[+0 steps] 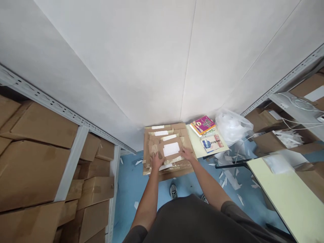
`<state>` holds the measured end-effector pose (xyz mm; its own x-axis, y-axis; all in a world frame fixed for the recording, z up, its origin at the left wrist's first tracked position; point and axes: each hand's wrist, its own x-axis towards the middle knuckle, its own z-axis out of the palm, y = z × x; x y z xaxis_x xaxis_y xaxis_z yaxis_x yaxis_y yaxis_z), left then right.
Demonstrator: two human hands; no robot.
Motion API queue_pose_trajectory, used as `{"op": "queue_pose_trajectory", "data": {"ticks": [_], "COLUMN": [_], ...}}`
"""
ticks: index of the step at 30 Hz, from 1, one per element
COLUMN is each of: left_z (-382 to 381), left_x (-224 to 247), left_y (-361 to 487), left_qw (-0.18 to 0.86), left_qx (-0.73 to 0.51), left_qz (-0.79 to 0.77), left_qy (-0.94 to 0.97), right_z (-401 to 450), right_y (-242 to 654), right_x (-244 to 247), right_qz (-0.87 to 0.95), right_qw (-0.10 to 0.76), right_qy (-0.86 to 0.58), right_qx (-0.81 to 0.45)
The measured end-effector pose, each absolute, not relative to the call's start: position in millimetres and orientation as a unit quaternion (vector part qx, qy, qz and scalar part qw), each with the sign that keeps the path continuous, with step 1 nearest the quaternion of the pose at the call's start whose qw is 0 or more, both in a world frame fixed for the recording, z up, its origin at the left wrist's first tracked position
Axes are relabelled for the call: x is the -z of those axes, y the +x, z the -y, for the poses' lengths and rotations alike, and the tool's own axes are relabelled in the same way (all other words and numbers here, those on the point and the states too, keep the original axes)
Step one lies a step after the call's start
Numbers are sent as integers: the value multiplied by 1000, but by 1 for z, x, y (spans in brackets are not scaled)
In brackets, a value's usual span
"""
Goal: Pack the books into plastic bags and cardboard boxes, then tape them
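Observation:
A flat brown cardboard parcel with a white label lies on top of a layer of similar taped parcels. My left hand grips its left edge, with the fingers bent and the thumb inward. At the opposite edge, my right hand holds it, the fingers curled onto the cardboard. Around and beneath it, more cardboard parcels carry white label strips and shiny clear tape. Their stack rests on a large cardboard sheet.
Right of the stack, a pale tabletop bears a purple book and other books. A white plastic bag stands beyond them. Boxes fill the left shelf. Paper scraps litter the blue floor; another table is at right.

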<state>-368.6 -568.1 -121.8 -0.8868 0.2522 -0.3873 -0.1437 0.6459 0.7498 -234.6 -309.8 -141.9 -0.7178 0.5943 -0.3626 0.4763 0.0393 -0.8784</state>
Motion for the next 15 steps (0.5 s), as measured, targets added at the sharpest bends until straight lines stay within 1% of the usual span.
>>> {"op": "queue_pose_trajectory", "data": {"ticks": [3, 6, 7, 9, 11, 13, 15], "left_z": [563, 545, 538, 521, 506, 493, 482], "left_x": [122, 119, 117, 113, 109, 105, 103], "left_y": [-362, -348, -342, -327, -313, -302, -298], "left_qw": [233, 235, 245, 284, 296, 280, 259], "left_qx": [-405, -382, -351, -234, -136, -99, -106], "left_qz": [-880, -867, -864, -863, -864, -861, -842], "left_qy": [89, 217, 264, 345, 385, 413, 461], "right_z": [303, 287, 281, 274, 270, 268, 267], "right_y": [-228, -214, -210, -205, -204, -205, -206], "right_x": [146, 148, 149, 150, 151, 152, 151], "right_qz": [728, 727, 731, 740, 746, 741, 731], "right_qw": [66, 58, 52, 44, 43, 51, 60], "right_qy": [-414, -469, -482, -497, -509, -509, -493], "right_qx": [-542, -497, -481, -451, -427, -435, -468]}}
